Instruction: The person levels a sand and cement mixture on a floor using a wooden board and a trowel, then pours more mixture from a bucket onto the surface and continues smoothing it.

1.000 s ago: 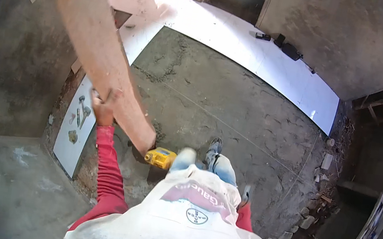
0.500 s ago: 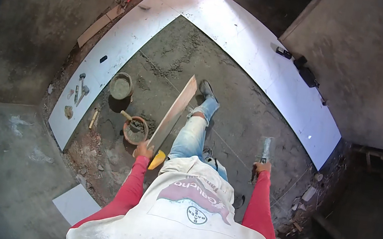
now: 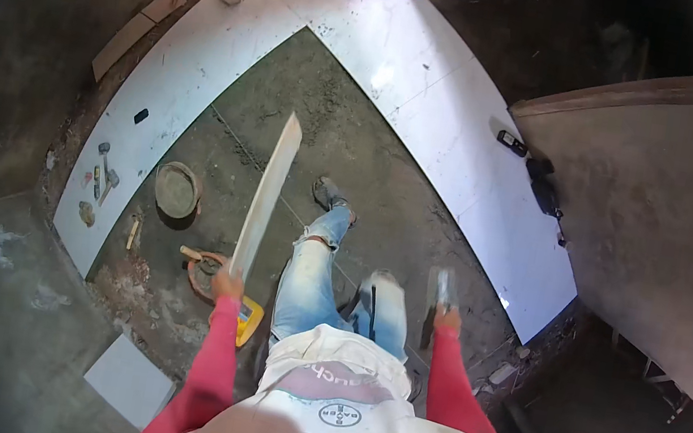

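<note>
My left hand (image 3: 228,285) is closed around the near end of a long, narrow wooden board (image 3: 269,191), which slants up and away over the grey mortar bed (image 3: 323,77). My right hand (image 3: 447,320) grips a flat metal trowel (image 3: 444,286), its blade pointing away from me. Just beyond my left hand, partly covered by it, is an orange-rimmed tub (image 3: 196,276) with a wooden handle (image 3: 194,254) at its edge. Beside my left wrist lies a yellow loop-shaped thing (image 3: 254,325) whose kind I cannot make out.
Large white tiles (image 3: 474,155) border the mortar on two sides. A grey bucket (image 3: 177,190) stands on the left, near hammers (image 3: 108,174) on the tiles. Black devices (image 3: 543,180) lie along the right wall. A loose white tile (image 3: 128,381) and rubble sit at lower left.
The view has shifted, and my legs have changed position, with both knees now showing. The board has swung to a steeper slant. Both hands keep their holds.
</note>
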`<state>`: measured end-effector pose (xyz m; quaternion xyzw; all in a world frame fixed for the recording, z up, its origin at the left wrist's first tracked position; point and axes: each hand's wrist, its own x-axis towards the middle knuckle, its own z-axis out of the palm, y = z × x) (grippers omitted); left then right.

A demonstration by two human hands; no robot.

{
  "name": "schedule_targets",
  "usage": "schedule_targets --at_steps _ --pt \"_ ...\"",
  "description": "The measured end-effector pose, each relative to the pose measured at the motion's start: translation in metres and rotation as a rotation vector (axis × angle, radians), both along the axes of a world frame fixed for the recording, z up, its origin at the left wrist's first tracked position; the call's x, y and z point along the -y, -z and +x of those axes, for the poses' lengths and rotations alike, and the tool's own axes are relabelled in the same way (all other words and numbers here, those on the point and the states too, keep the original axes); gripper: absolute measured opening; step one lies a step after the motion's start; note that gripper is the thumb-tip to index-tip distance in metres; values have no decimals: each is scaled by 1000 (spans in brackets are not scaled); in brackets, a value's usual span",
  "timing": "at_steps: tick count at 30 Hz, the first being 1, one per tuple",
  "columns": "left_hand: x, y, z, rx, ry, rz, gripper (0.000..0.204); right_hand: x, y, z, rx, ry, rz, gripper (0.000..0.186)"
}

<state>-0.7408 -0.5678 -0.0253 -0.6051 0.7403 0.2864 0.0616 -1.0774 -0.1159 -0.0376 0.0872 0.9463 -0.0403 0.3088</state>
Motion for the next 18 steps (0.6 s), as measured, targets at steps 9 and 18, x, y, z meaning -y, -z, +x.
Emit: schedule_targets --at_steps 9,18 --pt "135 -28 -164 39 -27 -125 32 153 36 -169 176 -90 94 56" --pt "187 182 -268 -99 -86 -187 30 228 380 -315 -36 -235 27 45"
